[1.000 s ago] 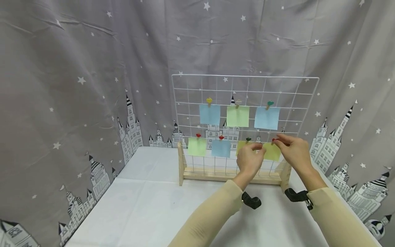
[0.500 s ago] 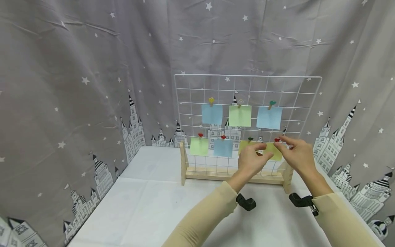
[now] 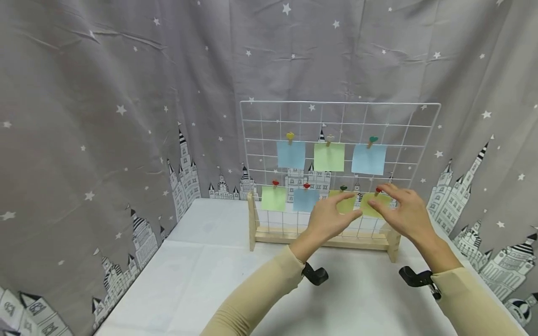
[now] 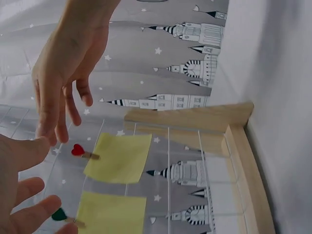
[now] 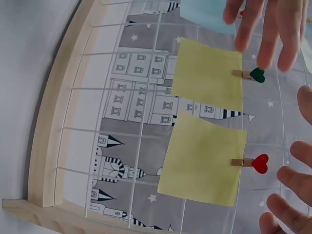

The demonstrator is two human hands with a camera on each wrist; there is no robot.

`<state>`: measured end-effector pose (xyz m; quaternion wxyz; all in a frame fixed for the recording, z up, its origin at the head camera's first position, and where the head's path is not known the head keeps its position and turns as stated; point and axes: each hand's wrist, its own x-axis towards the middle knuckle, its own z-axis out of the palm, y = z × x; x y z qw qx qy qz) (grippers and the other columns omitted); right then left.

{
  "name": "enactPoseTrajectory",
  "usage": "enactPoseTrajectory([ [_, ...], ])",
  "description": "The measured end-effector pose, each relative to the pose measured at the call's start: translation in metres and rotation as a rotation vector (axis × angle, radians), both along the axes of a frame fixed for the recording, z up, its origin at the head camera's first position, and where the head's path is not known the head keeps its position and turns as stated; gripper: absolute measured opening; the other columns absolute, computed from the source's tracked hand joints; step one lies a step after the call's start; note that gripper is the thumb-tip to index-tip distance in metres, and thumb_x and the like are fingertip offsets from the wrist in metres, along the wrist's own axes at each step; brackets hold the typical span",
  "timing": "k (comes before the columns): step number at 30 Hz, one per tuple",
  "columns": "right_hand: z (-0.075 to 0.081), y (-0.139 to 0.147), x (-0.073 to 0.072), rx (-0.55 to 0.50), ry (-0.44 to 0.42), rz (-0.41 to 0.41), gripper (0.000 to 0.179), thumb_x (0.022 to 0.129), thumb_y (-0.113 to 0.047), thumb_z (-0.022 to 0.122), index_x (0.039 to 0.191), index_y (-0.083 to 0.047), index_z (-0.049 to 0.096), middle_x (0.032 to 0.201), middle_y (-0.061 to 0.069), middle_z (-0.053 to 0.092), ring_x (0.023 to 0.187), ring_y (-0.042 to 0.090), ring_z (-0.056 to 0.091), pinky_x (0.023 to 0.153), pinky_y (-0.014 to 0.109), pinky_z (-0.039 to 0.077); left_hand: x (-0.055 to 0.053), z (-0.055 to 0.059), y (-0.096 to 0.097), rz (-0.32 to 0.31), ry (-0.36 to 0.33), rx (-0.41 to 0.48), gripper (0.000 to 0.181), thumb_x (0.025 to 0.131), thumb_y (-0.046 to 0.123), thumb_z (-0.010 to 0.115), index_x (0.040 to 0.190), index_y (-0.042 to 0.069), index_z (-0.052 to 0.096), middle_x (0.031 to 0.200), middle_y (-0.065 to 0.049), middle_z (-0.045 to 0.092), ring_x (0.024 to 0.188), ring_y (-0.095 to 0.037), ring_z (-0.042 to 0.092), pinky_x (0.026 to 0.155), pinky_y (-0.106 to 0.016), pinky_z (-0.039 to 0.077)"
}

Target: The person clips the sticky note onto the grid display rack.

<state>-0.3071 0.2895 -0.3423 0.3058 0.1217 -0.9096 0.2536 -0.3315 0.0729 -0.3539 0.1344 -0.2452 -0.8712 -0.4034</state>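
Note:
My left hand (image 3: 328, 218) is held with straight, spread fingers in front of the lower row of notes, and nothing is in it. To its right, my right hand (image 3: 405, 212) has its thumb and fingers apart beside the rightmost yellow sticky note (image 5: 204, 161). A small wooden clothespin with a red heart (image 5: 261, 164) clips that note to the white wire grid (image 3: 340, 102). In the right wrist view my right fingertips sit just off the heart. A second yellow note (image 5: 209, 73) hangs alongside under a clothespin with a dark green heart (image 5: 257, 75), partly behind my left hand in the head view.
Above hang a blue note (image 3: 291, 155), a green note (image 3: 329, 157) and another blue note (image 3: 368, 159), all clipped. Lower left are a green note (image 3: 273, 199) and a blue note (image 3: 305, 200). The grid stands in a wooden base (image 3: 273, 235) on a white table (image 3: 201, 280).
My left hand has come off the rightmost yellow note and moved left and down, its fingers spreading. My right fingers have let go of the red heart clothespin and opened.

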Motion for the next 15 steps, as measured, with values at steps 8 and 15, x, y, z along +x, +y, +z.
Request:
enactPoseTrajectory([
  [8,0.0,0.0,0.004,0.045,-0.024,0.021,0.056,0.093,-0.044,0.073,0.136,-0.009,0.064,0.15,0.028,0.052,0.13,0.059,0.047,0.098,0.078,0.036,0.002,0.002,-0.04,0.004,0.05,-0.159,0.067,0.089,0.062,0.071,0.147,0.033,0.057,0.148,0.013,0.059,0.135,-0.016,0.059,0.101,-0.043,0.054],
  [15,0.004,0.007,0.008,0.112,-0.068,-0.002,0.07,0.092,-0.052,0.071,0.148,-0.014,0.054,0.155,0.03,0.044,0.137,0.056,0.042,0.097,0.08,0.036,0.006,0.009,-0.077,0.058,0.114,-0.335,0.079,0.087,0.076,0.062,0.153,0.036,0.047,0.156,0.007,0.052,0.145,-0.023,0.049,0.113,-0.057,0.042],
])
